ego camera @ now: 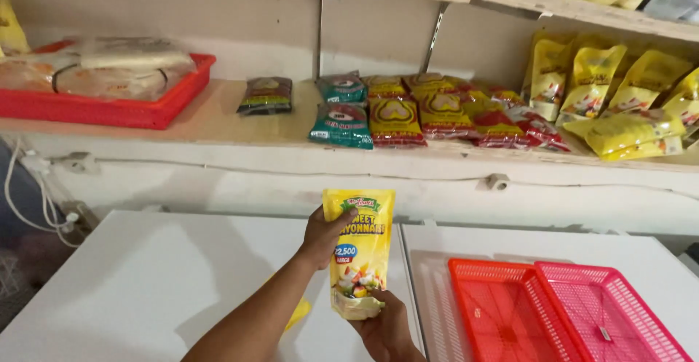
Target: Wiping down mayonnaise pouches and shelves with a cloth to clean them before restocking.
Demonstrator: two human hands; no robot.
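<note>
I hold a yellow stand-up sauce pouch (360, 249) upright in front of me, above the seam between two white chest tops. My left hand (325, 235) grips its upper left edge, the forearm reaching in from the lower left. My right hand (386, 328) supports the pouch's bottom from below. A bit of another yellow item (299, 312) shows under my left forearm; I cannot tell what it is.
A wooden shelf (211, 118) on the wall carries a red tray (109, 107) of wrapped flatbreads, green, dark and red sachets (397, 118), and yellow pouches (619, 100) at right. An orange basket (502, 311) and a pink basket (608, 311) sit on the right white top (429, 260). Cables (44, 202) hang at left.
</note>
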